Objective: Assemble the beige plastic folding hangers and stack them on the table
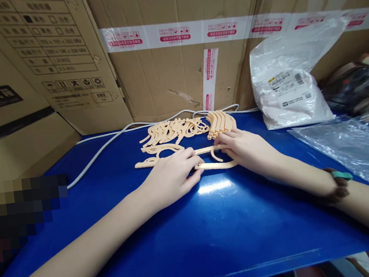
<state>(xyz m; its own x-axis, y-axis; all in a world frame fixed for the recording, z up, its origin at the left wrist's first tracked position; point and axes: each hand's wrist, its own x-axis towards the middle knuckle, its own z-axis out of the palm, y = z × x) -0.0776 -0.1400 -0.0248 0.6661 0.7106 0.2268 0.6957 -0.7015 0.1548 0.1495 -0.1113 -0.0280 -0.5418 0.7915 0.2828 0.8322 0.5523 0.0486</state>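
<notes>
My left hand (169, 178) is closed, with its thumb and fingers at the left end of a beige plastic hanger (216, 165). On the hanger's other side, my right hand (247, 149) grips the right end, its fingers curled over the upper bar. A curved hook shows between the two bars; the ends are partly hidden by my fingers. Just beyond my left hand lie a few loose beige hanger parts (147, 162). Behind them is a pile of hooked beige parts (173, 130). A neat stack of curved beige arms (220, 123) sits beyond my right hand.
Cardboard boxes (160, 74) wall off the back and left of the blue table (196, 239). A white cable (98, 155) runs along the back. At right stand a white plastic bag (287, 86) and a flat clear bag (348, 146). A dark pixelated area covers the left edge.
</notes>
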